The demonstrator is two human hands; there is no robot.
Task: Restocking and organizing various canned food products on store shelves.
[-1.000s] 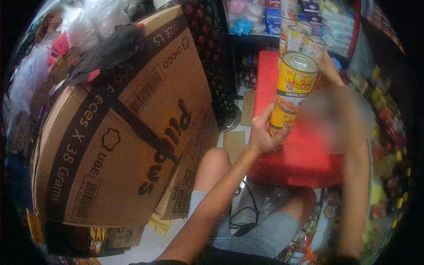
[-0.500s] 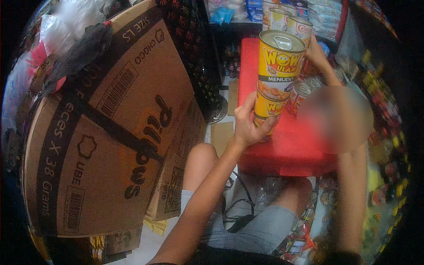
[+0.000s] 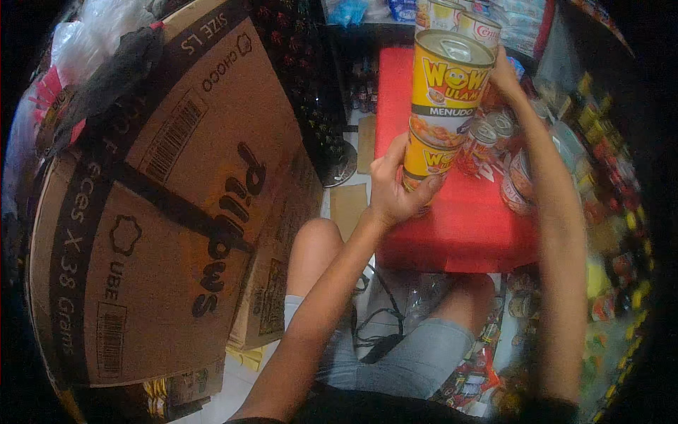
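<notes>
Two yellow food cans stand one on top of the other over a red surface [image 3: 466, 244]. My left hand [image 3: 400, 180] is wrapped round the lower can [image 3: 427, 161], its thumb at the front. The upper can [image 3: 450, 81], with a silver pull-tab lid, rests on it, slightly tilted. Behind the stack my right hand [image 3: 505, 81] reaches beside a white-labelled can [image 3: 477, 30]; its fingers are hidden by the cans. Several smaller red cans [image 3: 482, 141] stand right of the stack. A round can [image 3: 519, 182] is partly covered by my right forearm.
A large brown carton [image 3: 176, 212] leans along the left side, with plastic bags [image 3: 106, 42] above it. Packed goods fill a shelf [image 3: 522, 28] at the back. Rows of small packages [image 3: 607, 212] line the right. A black cable [image 3: 385, 311] lies on the floor between my legs.
The view has shifted slightly. My left hand keeps its grip on the lower can. My right forearm has swung a little outward, uncovering the round can.
</notes>
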